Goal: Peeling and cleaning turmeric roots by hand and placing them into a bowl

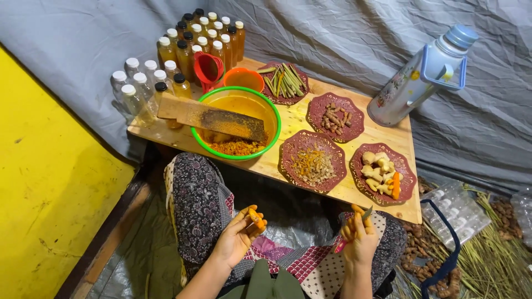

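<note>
Close in, over the patterned lap, the left hand (235, 238) pinches a small orange turmeric root (256, 217) between thumb and fingertips, while the right hand (359, 239), fingers curled together, grips a small knife (354, 230) with its blade pointing up. It looks like the peeling step, root and blade held apart; bringing the edge to the skin would call for a steady, shallow stroke. Beyond, the low wooden table (354, 191) carries four maroon plates of roots, a green basin (237, 123) with a grater board (210, 116), and bottles behind.
</note>
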